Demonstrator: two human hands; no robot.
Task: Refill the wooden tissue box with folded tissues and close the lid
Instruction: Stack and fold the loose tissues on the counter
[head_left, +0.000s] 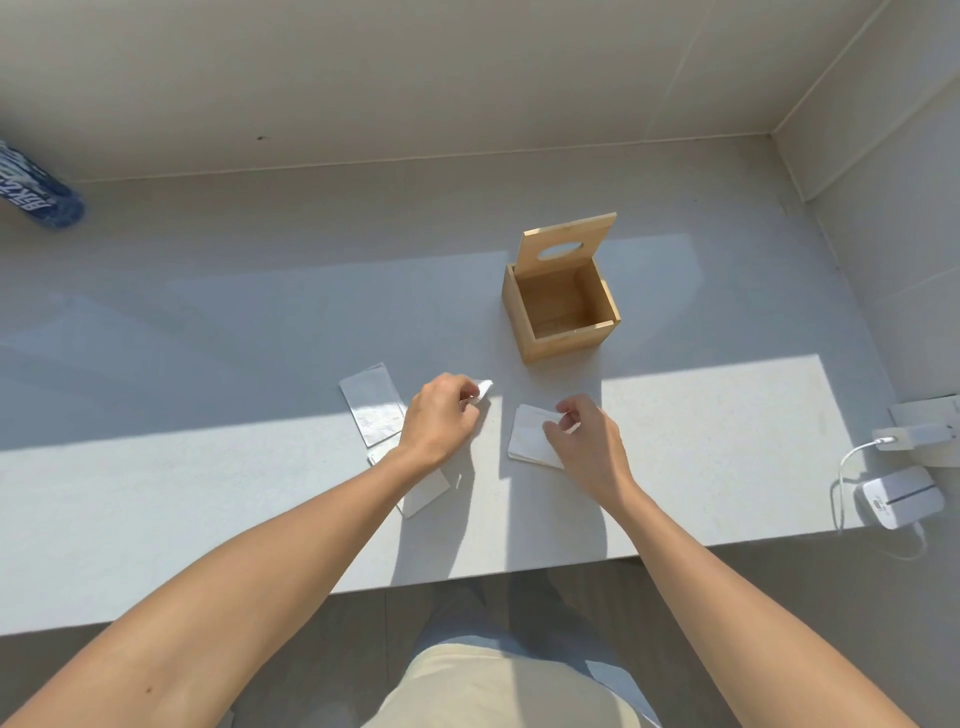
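Wooden tissue box upright on the pale surface, toward the far right of centre, interior bare and showing no tissues. Lid swung up and back on the far edge, oval slot facing the camera. Nearer than the box, well apart from it, two hands at work over folded tissues. Left hand curled, grip pressed together on a small white tissue corner at thumb and forefinger, pinching it just above the surface. Under and beside that hand, a loose spread of flat folded tissues, one in shade to the left, another poking out beneath the wrist. Right hand curled over a neat tissue stack, fingertips bent down onto its top sheet, thumb near the far edge; grip narrow, seemingly pinching that sheet, though whether lifted or merely touched, cannot tell. Clear run of surface between hands and box, nothing standing in the way. Far left edge, a blue-and-white patterned cylinder, partly cut off. Far right, a white charger block with cable plugged in, and just nearer it a small white device with a dark slot. Pale panelled wall behind the surface.
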